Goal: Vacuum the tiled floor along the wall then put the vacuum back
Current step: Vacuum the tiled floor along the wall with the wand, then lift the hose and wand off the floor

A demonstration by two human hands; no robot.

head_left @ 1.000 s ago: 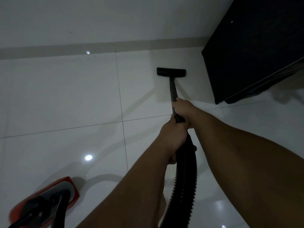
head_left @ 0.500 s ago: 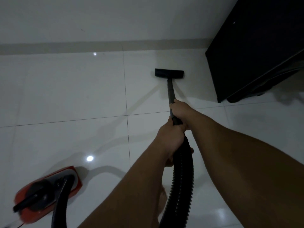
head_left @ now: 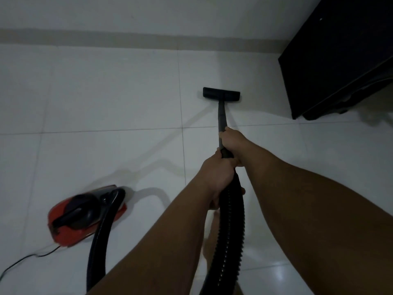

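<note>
**Listener:** What had just changed?

**Me:** In the second before, the red canister vacuum body with a black top [head_left: 85,213] sat cut off at the lower-left corner of the frame. By this moment it showed whole, further toward the middle, with its thin black power cord [head_left: 21,260] trailing off the lower-left edge. The flat black rectangular floor nozzle [head_left: 221,94] stood a little lower than before, right of centre in the upper half, well short of the beige skirting strip [head_left: 127,38] across the top. I judged that I had drawn the nozzle back in a stroke, so the vacuuming was under way and putting the machine away was not yet due.

**Listener:** And your hands?

**Me:** My right hand [head_left: 235,141], just right of centre, had its fingers curled shut around the dark grey rigid wand [head_left: 222,116]. My left hand [head_left: 217,174], directly below it, was clenched around the top of the black ribbed hose [head_left: 230,231], which ran down to the bottom edge. The two hands sat almost touching.

**Listener:** How many of each thing?

**Me:** One vacuum body, one nozzle, one wand, one cord. Two stretches of hose showed, probably one hose looping out of frame. Two hands, two bare forearms. One tall black cabinet [head_left: 340,60] filled the upper right. On the glossy white tiled floor [head_left: 106,92] I counted two grout lines, crossing left of the nozzle.
</note>
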